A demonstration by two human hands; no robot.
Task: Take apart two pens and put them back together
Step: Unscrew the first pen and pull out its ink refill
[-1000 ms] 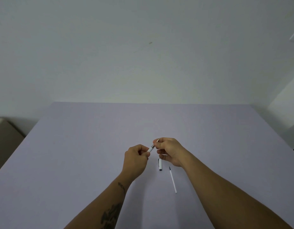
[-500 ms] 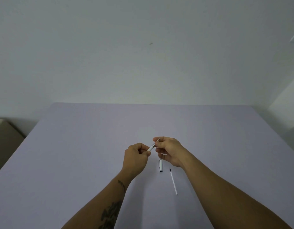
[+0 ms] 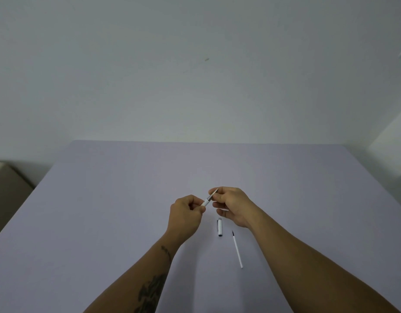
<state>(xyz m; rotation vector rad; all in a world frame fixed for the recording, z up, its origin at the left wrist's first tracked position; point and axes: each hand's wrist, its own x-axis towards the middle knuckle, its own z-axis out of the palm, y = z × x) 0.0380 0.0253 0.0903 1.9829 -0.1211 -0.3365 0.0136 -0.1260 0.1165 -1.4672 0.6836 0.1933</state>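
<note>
Both hands hold one white pen body (image 3: 207, 201) over the lavender table (image 3: 104, 211). My left hand (image 3: 186, 213) is closed around the white barrel, most of which is hidden in the fist. My right hand (image 3: 231, 204) pinches the pen's grey tip section (image 3: 213, 193) between thumb and forefinger. Below the hands, a white pen cap (image 3: 220, 227) with a dark end lies on the table. To its right lies a thin white ink refill (image 3: 237, 249), its dark tip pointing away from me. No second pen is visible.
A pale wall rises behind the table's far edge. A beige box-like object (image 3: 7, 188) sits off the table's left side. A white surface (image 3: 389, 143) stands beyond the right corner.
The right hand's fingers have shifted slightly on the tip section, exposing more of it. The cap and refill have not moved.
</note>
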